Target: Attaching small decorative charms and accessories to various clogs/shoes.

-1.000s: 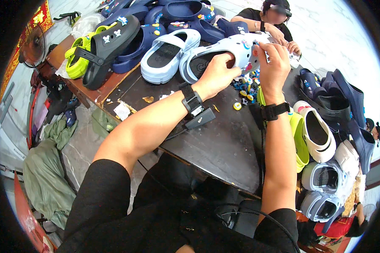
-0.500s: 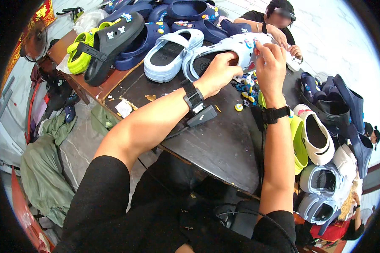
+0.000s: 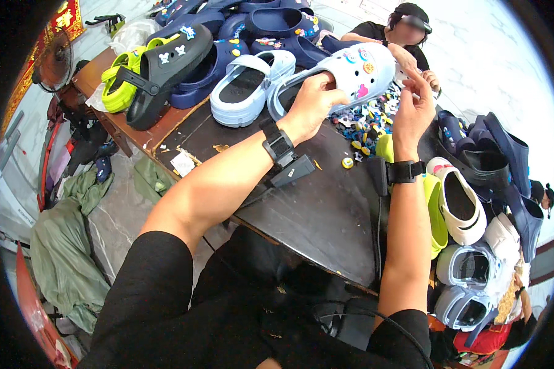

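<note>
My left hand (image 3: pixel 314 106) grips a light blue clog (image 3: pixel 381 61) by the side of its foot opening, thumb on the upper, fingers inside. Blue, orange and pink charms sit on the clog's upper, its toe pointing to the far right. Just right of the toe, apart from it, is my right hand (image 3: pixel 414 114), its fingers loosely bent and apart, with nothing visible in them. Beneath the clog and between my hands lies a pile of small colourful shoe charms (image 3: pixel 366 126). The matching light blue clog (image 3: pixel 243 92) stands to the left on the dark table (image 3: pixel 314 203).
Navy clogs (image 3: pixel 277 21) are heaped at the back, beside a black clog (image 3: pixel 172 71) and a lime clog (image 3: pixel 126 77). To the right are a cream clog (image 3: pixel 460 200), more navy clogs (image 3: pixel 517 154) and light blue ones (image 3: pixel 465 267). Another person (image 3: pixel 406 31) sits across the table.
My right hand has moved off the clog's upper to the right, uncovering an orange charm. My left hand keeps hold of the clog, which has tilted so its upper shows more.
</note>
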{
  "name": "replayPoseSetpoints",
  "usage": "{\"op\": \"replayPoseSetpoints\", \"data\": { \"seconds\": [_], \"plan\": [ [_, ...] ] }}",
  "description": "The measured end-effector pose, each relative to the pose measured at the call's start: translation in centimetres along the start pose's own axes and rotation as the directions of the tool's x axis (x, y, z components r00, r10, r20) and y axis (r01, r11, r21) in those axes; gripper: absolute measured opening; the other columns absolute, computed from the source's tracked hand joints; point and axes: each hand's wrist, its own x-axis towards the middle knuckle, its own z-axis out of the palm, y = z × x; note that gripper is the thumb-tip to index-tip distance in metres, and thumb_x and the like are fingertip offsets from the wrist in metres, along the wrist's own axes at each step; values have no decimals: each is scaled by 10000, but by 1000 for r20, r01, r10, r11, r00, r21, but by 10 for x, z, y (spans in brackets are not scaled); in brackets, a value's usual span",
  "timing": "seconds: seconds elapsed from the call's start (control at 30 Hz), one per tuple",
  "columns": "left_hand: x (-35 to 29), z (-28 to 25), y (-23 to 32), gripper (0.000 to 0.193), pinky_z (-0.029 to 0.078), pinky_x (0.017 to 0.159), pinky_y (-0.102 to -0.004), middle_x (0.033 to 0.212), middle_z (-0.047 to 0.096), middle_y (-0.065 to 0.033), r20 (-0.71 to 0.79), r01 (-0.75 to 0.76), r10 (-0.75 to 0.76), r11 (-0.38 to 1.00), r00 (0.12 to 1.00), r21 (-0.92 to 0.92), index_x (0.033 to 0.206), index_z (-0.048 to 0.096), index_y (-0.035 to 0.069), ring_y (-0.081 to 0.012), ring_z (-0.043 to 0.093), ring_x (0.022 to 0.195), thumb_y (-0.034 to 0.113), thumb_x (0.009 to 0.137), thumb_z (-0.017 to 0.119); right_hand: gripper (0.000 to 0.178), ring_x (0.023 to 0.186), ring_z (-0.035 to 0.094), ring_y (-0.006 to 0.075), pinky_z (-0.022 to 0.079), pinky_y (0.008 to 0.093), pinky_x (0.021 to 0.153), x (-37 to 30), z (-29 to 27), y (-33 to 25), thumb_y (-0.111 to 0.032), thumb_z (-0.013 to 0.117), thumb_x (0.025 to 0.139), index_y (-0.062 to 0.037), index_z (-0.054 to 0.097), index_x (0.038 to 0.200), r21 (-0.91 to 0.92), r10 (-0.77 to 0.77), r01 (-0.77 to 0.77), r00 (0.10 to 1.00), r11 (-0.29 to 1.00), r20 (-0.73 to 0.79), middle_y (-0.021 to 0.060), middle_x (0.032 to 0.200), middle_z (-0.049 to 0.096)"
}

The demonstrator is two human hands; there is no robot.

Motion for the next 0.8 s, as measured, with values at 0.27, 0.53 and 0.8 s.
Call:
{"op": "replayPoseSetpoints", "data": {
  "seconds": [0.27,0.53,0.8],
  "plan": [
    [4,-2,8,468,407,989,-319,1203,599,-117,28,36,-32,986,999,-162,1245,510,-69,-199,565,1111,22,787,548,253,734,557,81,436,218,677,-13,-7,68,38,573,810,-29,672,1032,14,335,-341,929,940,154,11,814,632],
    [4,-6,6,404,426,943,-287,1137,627,-117,-18,23,-28,975,999,-221,1159,573,-77,-179,584,1048,47,775,585,193,696,573,97,458,236,627,-20,-3,59,-20,614,801,-22,686,980,-37,528,-554,769,832,360,36,840,660],
    [2,-1,7,406,424,945,-283,1146,623,-126,-10,39,-41,984,999,-177,1158,569,-88,-180,584,1049,39,772,577,202,713,522,75,428,224,660,-20,-3,63,-9,612,799,9,672,991,-91,518,-530,753,843,407,11,835,641]
  ]
}}
